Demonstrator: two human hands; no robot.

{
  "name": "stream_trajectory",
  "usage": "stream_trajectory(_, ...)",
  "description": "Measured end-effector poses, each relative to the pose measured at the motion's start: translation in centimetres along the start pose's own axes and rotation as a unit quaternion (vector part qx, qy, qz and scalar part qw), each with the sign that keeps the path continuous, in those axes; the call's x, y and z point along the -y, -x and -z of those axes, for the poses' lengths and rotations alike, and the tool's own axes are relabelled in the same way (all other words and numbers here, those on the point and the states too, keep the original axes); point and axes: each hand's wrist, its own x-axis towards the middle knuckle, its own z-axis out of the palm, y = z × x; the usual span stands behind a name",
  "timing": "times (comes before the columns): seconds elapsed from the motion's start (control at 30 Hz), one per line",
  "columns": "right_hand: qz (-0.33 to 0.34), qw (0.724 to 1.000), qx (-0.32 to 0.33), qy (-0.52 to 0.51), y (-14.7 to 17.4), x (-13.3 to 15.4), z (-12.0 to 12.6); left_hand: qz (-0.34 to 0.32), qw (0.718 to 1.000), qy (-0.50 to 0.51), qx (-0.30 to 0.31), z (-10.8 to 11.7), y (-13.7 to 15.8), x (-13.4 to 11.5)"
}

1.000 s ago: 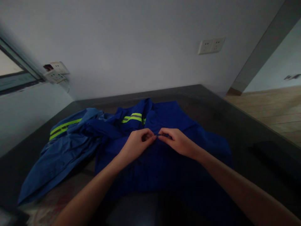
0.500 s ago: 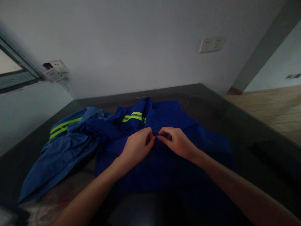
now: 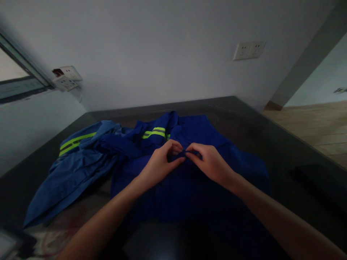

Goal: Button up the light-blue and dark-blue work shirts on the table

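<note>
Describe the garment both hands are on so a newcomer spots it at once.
On the dark table against the white wall, the deep blue jacket lies nearest the camera, pinched by the left hand and right hand. The paler blue jacket lies crumpled to its left.

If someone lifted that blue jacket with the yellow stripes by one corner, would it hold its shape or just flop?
It would probably flop: the blue jacket lies in soft folds and bunches on the dark table. It looks thin, so likely light for its size. The left hand and right hand pinch small folds of it easily, which suggests that it bends readily and would not roll or tip.
</note>
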Motion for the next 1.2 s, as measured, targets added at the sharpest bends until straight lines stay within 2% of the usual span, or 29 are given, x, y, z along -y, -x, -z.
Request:
stream_trajectory(0.2,0.01,1.0,-0.013,0.008,0.2,0.2,-0.2,0.003,1.0,-0.012,0.007,-0.2,-0.2,0.6)
stream_trajectory(0.57,0.051,0.994,0.081,0.056,0.2,0.3,0.3,-0.002,0.986,-0.165,0.025,-0.2,0.0,0.7)
stream_trajectory(0.63,0.055,0.993,0.089,0.051,0.2,0.1,0.6,0.0,0.982,-0.178,0.061,0.1,0.1,0.6)
stream_trajectory(0.7,0.057,0.993,0.103,0.026,0.1,-0.1,1.2,-0.002,0.977,-0.169,0.128,0.8,0.3,0.4)
stream_trajectory(0.83,0.057,0.978,0.181,-0.085,-0.2,-0.8,2.5,-0.021,0.953,-0.166,0.251,1.9,1.0,-0.5)
stream_trajectory(0.87,0.052,0.975,0.188,-0.106,-0.4,-1.0,2.7,-0.033,0.946,-0.178,0.269,2.0,1.2,-0.8)
stream_trajectory(0.93,0.026,0.98,0.159,-0.116,-0.8,-1.8,2.5,-0.063,0.933,-0.209,0.287,1.7,1.6,-1.4)
stream_trajectory(1.0,0.003,0.992,0.101,-0.081,-1.3,-2.7,1.5,-0.098,0.922,-0.238,0.288,1.0,2.2,-2.0)
stream_trajectory(1.07,0.004,0.997,0.078,-0.01,-1.6,-3.8,-0.1,-0.126,0.91,-0.261,0.297,0.1,2.8,-2.3)
stream_trajectory(1.2,0.003,0.985,0.126,0.114,-2.0,-5.5,-4.0,-0.15,0.872,-0.304,0.354,-1.3,3.9,-2.4)
